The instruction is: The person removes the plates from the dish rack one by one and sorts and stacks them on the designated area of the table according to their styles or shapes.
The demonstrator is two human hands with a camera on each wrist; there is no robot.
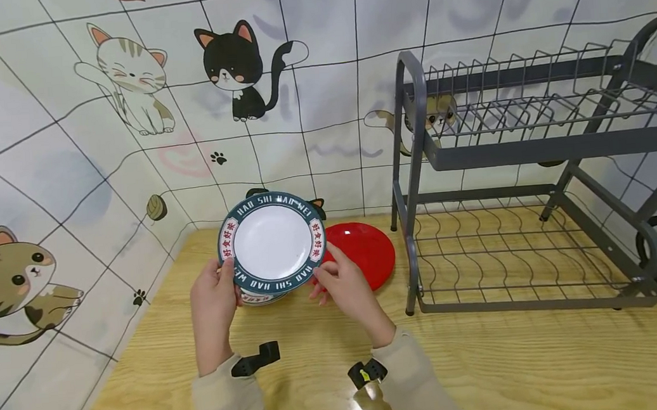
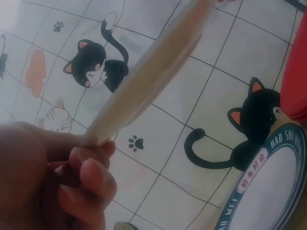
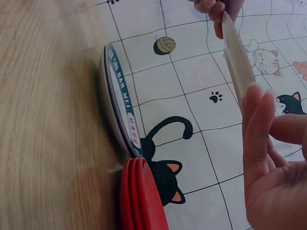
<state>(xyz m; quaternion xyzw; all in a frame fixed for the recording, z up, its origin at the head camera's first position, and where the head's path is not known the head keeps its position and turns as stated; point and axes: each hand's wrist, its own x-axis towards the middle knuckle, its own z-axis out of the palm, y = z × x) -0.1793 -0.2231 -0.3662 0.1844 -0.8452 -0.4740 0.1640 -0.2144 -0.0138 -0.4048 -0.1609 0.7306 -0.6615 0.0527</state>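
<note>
A white plate [image 1: 274, 240] with a dark green lettered rim is held up off the table, its face toward the head camera. My left hand [image 1: 214, 305] pinches its lower left rim, thumb on the front. At the lower right rim my right hand [image 1: 347, 287] pinches it too. Both wrist views show this plate edge-on, spanning from hand to hand. Below and behind it, mostly hidden in the head view, sit matching green-rimmed plates [image 3: 117, 98], stacked on the table. Beside them is a stack of red plates [image 1: 371, 256], partly behind the right hand.
A grey two-tier dish rack [image 1: 541, 304] stands on the right of the wooden table [image 1: 317, 371], with wire shelves on both levels. Cat-patterned tiled wall covering [image 1: 326, 91] runs along the back and the left side.
</note>
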